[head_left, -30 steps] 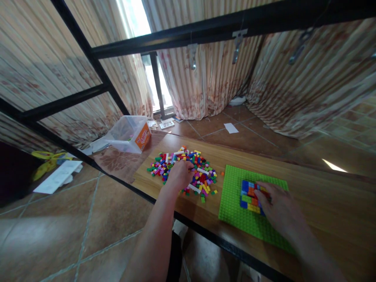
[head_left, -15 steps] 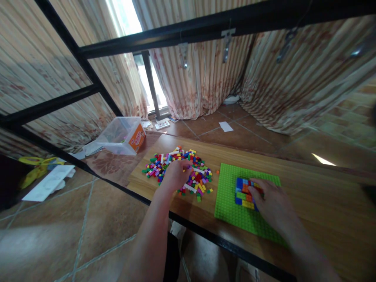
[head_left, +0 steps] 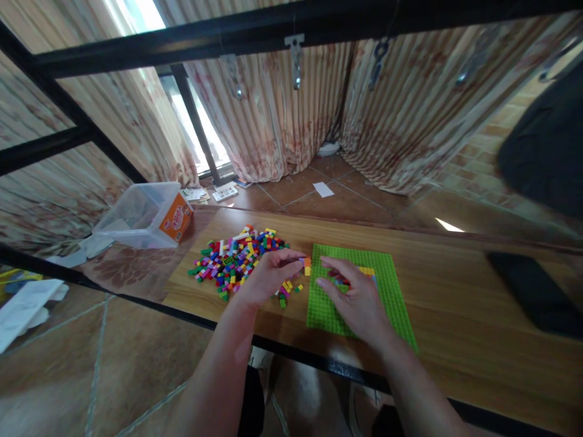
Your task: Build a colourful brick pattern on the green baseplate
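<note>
My left hand (head_left: 272, 276) is beside the heap of small coloured toy bricks (head_left: 237, 252), thumb and fingers pinched at a few orange, yellow and purple bricks (head_left: 306, 266). These sit just left of the green baseplate (head_left: 392, 297). Over the baseplate, my right hand (head_left: 355, 294) reaches leftward with thumb and forefinger apart and nothing visible between them. Beneath it lies a block of joined bricks (head_left: 367, 271) on the baseplate, mostly hidden by the hand; a yellow edge and some blue and red show.
A dark phone-like slab (head_left: 537, 291) lies on the right of the wooden table (head_left: 446, 285). A clear plastic bin (head_left: 141, 212) with an orange label stands beyond the left end. Black metal bars (head_left: 182, 51) with hanging clips cross above. A dark rounded shape (head_left: 546, 139) is at upper right.
My left hand has moved right from over the heap to the baseplate's left edge. My right hand has lifted its fingers off the joined bricks and shifted left. The view has turned right.
</note>
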Tool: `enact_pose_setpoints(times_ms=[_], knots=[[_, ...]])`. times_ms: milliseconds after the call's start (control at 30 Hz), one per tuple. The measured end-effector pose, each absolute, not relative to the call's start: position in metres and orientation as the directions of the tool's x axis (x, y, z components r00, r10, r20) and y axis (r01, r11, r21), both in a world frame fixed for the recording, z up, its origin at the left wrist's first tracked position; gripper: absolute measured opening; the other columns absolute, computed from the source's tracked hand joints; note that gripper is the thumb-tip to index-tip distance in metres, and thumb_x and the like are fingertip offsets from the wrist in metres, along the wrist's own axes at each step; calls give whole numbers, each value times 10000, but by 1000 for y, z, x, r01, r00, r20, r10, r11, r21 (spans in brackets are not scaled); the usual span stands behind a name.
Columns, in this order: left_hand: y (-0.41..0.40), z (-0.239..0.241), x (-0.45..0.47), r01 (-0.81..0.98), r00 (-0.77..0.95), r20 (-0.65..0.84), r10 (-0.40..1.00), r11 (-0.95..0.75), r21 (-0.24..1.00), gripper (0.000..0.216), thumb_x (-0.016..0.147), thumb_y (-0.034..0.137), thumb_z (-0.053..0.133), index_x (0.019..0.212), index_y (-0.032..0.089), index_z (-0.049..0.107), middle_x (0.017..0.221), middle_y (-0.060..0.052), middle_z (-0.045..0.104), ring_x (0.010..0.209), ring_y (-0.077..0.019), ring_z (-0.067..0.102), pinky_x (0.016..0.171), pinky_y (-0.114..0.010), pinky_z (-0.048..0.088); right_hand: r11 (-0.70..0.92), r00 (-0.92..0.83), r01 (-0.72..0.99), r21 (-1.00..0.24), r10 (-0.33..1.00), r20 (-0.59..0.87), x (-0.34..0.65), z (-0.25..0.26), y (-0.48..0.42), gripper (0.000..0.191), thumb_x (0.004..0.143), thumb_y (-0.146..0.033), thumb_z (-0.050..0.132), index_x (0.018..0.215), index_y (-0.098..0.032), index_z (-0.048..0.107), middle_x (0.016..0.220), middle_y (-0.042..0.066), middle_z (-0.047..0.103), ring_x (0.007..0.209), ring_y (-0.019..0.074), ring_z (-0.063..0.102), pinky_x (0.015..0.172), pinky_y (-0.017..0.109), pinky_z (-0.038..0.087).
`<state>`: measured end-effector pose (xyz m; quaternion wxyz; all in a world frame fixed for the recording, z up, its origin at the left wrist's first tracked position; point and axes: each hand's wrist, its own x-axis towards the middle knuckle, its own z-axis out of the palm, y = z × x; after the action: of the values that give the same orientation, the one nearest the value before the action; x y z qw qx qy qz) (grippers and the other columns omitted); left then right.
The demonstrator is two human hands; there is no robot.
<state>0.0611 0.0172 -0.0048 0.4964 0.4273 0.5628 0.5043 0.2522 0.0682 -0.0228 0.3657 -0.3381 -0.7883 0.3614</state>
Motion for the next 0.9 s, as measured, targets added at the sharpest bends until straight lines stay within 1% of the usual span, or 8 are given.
enact_pose_setpoints(times_ms=[133,300,467,567,633,767,833,900], knots=[[19,-7,71,-136,-102,-167,981,153,979,332,737,360,744,972,128,717,872,-37,705,726,-112,603,670,-223,451,376,-483,186,-908,839,248,233,-30,63,379,857,-396,650,1195,-224,642,1005,63,698,815,178,652,766,345,553],[20,-9,75,-176,-137,-160,978,135,975,319,696,370,786,880,122,707,813,-28,689,698,-109,593,663,-226,452,290,-439,208,-934,881,176,222,-36,62,337,847,-340,633,1153,-206,671,802,26,705,701,171,641,697,332,538],[19,-13,72,-239,-157,-221,963,180,954,359,628,347,833,875,111,722,762,-27,691,676,-109,603,668,-226,466,321,-462,218,-922,866,192,223,-37,63,351,868,-317,565,1174,-189,681,961,78,745,801,186,680,745,338,534],[18,-15,67,-212,-169,-209,963,172,962,345,637,349,827,866,110,729,752,-29,688,668,-113,603,651,-226,465,347,-461,280,-895,867,192,225,-39,65,354,861,-322,568,1167,-190,688,907,66,743,746,181,668,701,321,521],[18,-15,61,-171,-199,-183,963,149,974,320,657,342,813,868,116,729,773,-28,690,680,-114,605,654,-227,467,357,-446,370,-857,878,173,225,-41,66,359,848,-321,590,1171,-198,688,832,46,734,695,181,657,670,316,509],[15,-12,52,-58,-239,-122,963,111,992,271,723,324,766,904,127,725,779,-19,689,660,-104,592,621,-216,449,412,-453,542,-732,877,158,220,-43,64,359,823,-280,636,1169,-201,688,825,51,740,724,204,675,713,337,511],[14,-10,52,-11,-216,-99,971,99,995,249,736,295,752,915,125,723,805,-28,698,688,-116,605,636,-223,458,453,-491,562,-692,856,161,216,-43,63,369,813,-238,646,1179,-191,676,876,67,747,785,218,690,755,348,514],[14,-8,53,16,-186,-74,980,79,997,223,738,259,741,913,122,720,837,-41,709,748,-138,630,687,-240,480,469,-534,528,-708,831,153,213,-43,61,399,807,-194,642,1206,-194,651,892,59,751,806,217,697,768,347,516]])
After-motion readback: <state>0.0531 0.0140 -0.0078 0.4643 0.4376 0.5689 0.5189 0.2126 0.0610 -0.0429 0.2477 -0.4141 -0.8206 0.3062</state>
